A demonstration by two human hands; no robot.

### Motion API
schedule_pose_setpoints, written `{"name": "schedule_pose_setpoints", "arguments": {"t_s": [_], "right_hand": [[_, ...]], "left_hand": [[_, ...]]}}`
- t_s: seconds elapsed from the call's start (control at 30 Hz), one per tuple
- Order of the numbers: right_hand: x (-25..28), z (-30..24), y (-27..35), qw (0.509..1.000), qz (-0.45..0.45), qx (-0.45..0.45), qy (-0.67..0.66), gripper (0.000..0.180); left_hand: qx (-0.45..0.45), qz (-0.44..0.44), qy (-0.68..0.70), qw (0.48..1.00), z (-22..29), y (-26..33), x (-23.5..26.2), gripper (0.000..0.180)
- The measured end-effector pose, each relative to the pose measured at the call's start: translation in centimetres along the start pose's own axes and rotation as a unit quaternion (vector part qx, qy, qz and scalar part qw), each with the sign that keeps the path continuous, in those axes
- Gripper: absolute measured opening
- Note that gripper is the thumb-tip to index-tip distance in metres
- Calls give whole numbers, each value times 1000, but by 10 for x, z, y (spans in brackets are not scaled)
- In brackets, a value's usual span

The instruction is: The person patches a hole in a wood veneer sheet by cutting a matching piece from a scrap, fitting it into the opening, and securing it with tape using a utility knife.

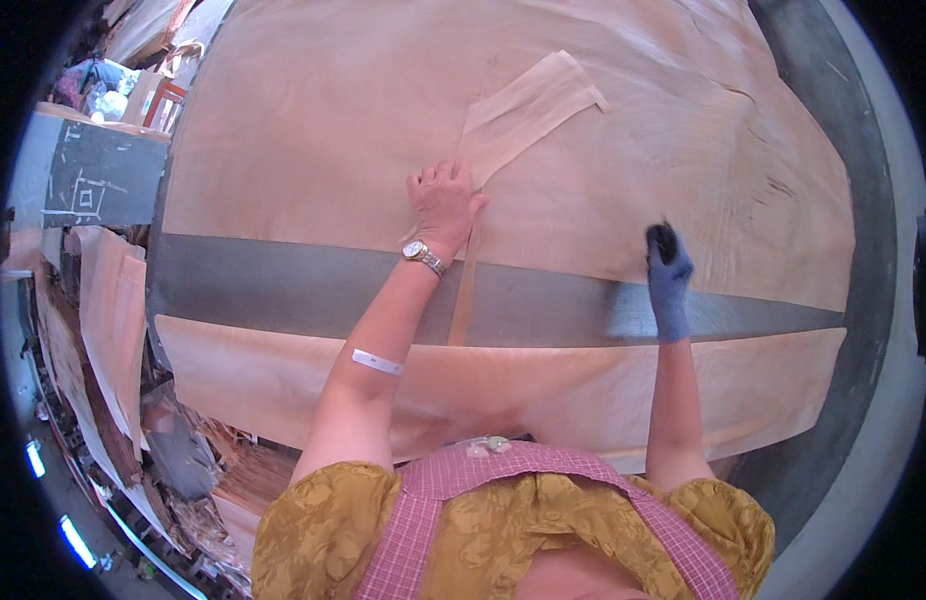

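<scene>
A large thin sheet of wood veneer covers most of the dark table. On it lies a slanting veneer strip. My bare left hand, with a watch on the wrist, rests fingers apart on the sheet, at the near end of that strip. A narrow sliver of veneer runs from under this hand toward me across the dark gap. My right hand, in a blue-grey glove with black fingertips, is closed above the sheet's near edge; anything within its curled fingers is hidden.
Another veneer piece lies along the table's near side, in front of my body. A dark table strip shows between it and the large sheet. Stacked and torn veneer stands at the left, beside a grey board.
</scene>
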State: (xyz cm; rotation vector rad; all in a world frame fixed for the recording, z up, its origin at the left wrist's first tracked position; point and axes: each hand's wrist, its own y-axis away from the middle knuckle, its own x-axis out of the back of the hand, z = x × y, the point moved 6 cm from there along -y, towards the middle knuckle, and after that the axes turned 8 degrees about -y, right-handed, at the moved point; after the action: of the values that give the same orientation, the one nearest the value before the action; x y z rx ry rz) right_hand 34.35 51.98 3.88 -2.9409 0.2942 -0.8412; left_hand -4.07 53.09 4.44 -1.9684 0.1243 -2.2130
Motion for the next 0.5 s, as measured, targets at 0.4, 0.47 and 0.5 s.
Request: {"name": "schedule_pose_setpoints", "arguments": {"t_s": [0.4, 0.47, 0.5], "right_hand": [[-155, -105, -137, 939, -157, 241, 188, 54], [-164, -115, -134, 907, -164, 322, 215, 32], [-170, -106, -134, 886, -191, 339, 253, 27]], "left_hand": [[-62, 55, -18, 996, -25, -3, 30, 8], [-66, 56, -34, 996, -42, -3, 41, 6], [-62, 49, -50, 996, -48, -2, 43, 6]]}}
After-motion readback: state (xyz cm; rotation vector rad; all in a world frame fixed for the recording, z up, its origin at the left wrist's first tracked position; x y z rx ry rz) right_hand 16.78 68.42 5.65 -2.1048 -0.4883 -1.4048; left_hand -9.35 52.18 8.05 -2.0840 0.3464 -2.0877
